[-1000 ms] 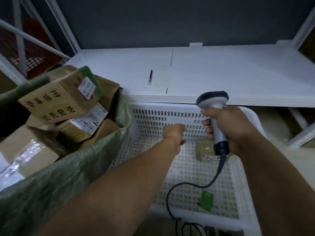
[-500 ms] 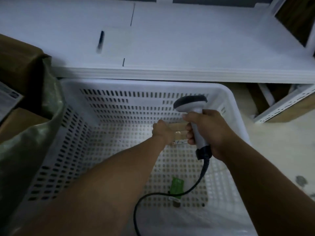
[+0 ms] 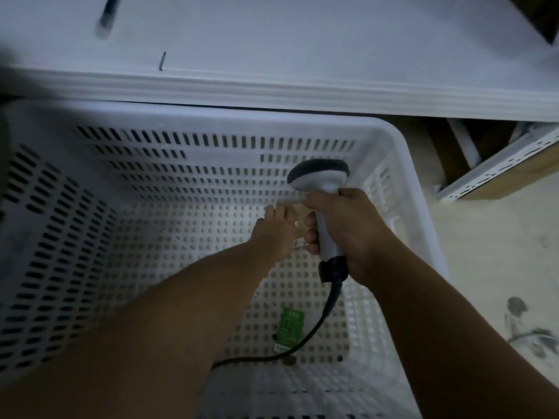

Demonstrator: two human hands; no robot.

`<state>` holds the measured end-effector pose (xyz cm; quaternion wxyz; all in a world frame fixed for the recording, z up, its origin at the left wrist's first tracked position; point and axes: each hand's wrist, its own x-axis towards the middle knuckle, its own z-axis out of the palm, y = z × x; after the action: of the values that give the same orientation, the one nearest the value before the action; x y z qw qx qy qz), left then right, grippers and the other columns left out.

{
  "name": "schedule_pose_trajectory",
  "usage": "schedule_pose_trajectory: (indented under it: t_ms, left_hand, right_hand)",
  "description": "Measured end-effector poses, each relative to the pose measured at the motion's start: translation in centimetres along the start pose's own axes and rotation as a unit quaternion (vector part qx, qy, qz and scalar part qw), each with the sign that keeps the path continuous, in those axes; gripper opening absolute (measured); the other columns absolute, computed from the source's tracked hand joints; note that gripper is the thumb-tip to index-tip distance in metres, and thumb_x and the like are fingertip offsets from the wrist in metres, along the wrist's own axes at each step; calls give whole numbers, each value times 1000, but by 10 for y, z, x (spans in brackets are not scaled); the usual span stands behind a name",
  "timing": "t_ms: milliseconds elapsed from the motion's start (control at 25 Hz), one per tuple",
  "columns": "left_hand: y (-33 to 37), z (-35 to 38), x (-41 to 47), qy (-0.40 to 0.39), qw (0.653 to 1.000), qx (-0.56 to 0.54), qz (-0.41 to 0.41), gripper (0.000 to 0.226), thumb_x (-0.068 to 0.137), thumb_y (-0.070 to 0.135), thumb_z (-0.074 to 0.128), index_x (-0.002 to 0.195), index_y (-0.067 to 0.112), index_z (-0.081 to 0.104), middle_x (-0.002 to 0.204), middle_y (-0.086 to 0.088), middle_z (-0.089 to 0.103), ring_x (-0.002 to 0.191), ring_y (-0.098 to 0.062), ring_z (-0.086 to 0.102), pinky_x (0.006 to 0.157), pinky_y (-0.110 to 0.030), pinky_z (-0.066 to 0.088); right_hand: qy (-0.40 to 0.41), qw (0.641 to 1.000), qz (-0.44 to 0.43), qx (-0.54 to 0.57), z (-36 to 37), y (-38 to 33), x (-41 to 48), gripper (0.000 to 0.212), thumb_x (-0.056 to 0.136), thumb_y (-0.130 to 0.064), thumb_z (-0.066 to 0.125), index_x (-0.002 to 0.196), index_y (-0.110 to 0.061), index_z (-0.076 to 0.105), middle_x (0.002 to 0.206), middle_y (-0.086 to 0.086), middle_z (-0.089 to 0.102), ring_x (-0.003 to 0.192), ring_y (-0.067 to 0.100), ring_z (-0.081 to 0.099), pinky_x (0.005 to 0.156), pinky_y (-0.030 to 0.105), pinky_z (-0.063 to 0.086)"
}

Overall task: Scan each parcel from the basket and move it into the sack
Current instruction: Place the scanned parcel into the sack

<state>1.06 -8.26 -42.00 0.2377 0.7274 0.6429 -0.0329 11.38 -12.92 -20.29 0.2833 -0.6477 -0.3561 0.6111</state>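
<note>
My left hand reaches down to the floor of the white perforated basket and takes hold of a small brown parcel. Only a sliver of the parcel shows between my two hands. My right hand grips the handle of a white and grey barcode scanner, its head held just above the parcel near the basket's far wall. The scanner's black cable trails toward the basket's near side. The sack is out of view.
A green paper slip lies on the basket floor near the cable. A white shelf runs just behind the basket, with a dark pen on it. White racking and pale floor lie to the right.
The view has tilted down and closed in on the basket, so the sack with its boxes has left the frame. My left hand has reached the parcel, and the scanner has come down over it.
</note>
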Motion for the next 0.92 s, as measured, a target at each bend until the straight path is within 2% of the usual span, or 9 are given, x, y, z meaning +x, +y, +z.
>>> schedule_pose_trajectory:
  t_ms: [120,240,400,520,600,680,720,840,920]
  left_hand:
    - [2,-3,-14,-6,998,29,-61,83,85,38,67,151,10,27,138,-13,33,124,-32,35,99,-38,43]
    - [2,-19,-31,-68,984,-60,-155,89,75,38,75,145,5,30,132,-14,32,122,-31,31,99,-36,41]
    - [-8,-70,-61,-108,950,-183,-230,53,72,33,75,117,13,54,115,-10,41,115,-26,42,90,-36,51]
    - [-29,-123,-95,-88,866,-411,-272,45,61,22,75,103,11,64,111,-12,64,97,-21,60,78,-31,52]
    - [-40,-159,-129,-56,803,-527,-273,27,70,10,70,97,9,67,89,-3,73,83,-16,61,73,-26,50]
    - [-46,-193,-168,-31,758,-598,-258,17,76,3,65,91,12,66,69,4,70,73,-12,58,69,-23,46]
    - [-50,-205,-185,-20,740,-626,-247,19,77,1,63,91,12,68,72,4,72,76,-12,59,72,-23,47]
    - [-62,-231,-231,22,696,-687,-210,37,80,-2,64,114,9,71,109,-1,76,104,-16,64,97,-29,49]
    - [-68,-238,-256,56,672,-712,-194,36,83,-2,66,118,7,71,109,-3,76,106,-18,65,102,-31,49]
  right_hand:
    - [5,1000,-6,-1,-2,-3,-3,20,96,-14,66,89,5,66,66,13,57,48,20,53,50,30,49]
    - [1,1000,-16,11,-1,-12,-10,14,95,-12,66,92,1,66,63,9,57,46,17,53,47,28,48]
    - [-13,999,-40,8,2,-38,-37,11,93,-10,66,95,0,67,66,8,57,47,16,51,43,25,45]
    - [-35,996,-82,4,13,-70,-73,8,92,-9,66,90,-1,65,66,9,56,45,16,50,41,25,42]
    - [-44,993,-111,8,19,-87,-105,9,92,-11,66,90,-2,64,69,11,57,46,17,50,42,26,42]
    - [-52,990,-132,13,26,-98,-141,12,92,-13,67,91,-2,65,72,12,59,46,17,51,43,26,42]
    - [-58,989,-136,16,29,-100,-158,13,93,-14,67,93,-1,66,72,12,60,46,17,51,42,26,42]
    - [-71,987,-142,37,39,-103,-199,18,94,-16,67,99,1,66,69,11,64,46,17,51,41,26,42]
    - [-87,985,-146,37,45,-104,-218,18,95,-17,67,102,-1,67,67,10,67,45,17,51,43,26,42]
